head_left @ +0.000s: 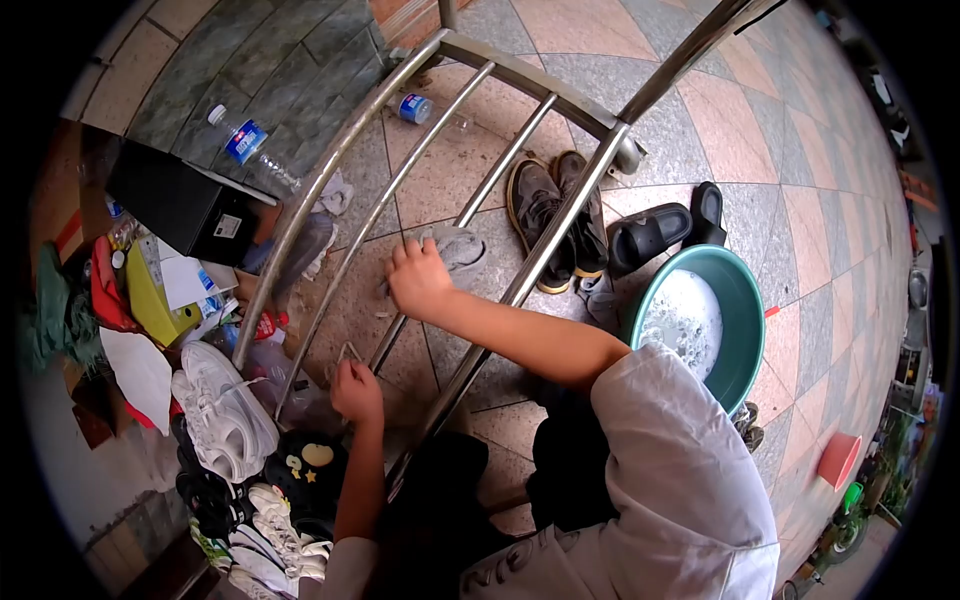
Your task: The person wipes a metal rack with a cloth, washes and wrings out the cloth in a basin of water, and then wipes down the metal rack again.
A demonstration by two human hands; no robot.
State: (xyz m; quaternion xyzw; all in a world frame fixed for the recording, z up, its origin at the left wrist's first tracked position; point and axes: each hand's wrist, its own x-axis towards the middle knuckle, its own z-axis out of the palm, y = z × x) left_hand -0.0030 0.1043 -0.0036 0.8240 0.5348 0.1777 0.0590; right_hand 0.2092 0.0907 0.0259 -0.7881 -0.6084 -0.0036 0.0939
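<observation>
My right hand (418,278) is closed on a grey fabric piece (462,250) with a rounded end. It lies over the bars of a metal rack (510,172); its exact kind is unclear. Nearer to me, my left hand (357,392) is closed in a pinch beside a lower bar. A thin pale loop (347,352), like a shoelace, sticks up from its fingers. My right forearm crosses over the rack's near rail.
Right of the rack stand dark shoes (540,205), black slippers (650,238) and a green basin (752,300) of sudsy water. White sneakers (225,410), a black box (190,205) and litter crowd the left. Plastic bottles (245,142) lie beyond; a red tub (840,460) sits far right.
</observation>
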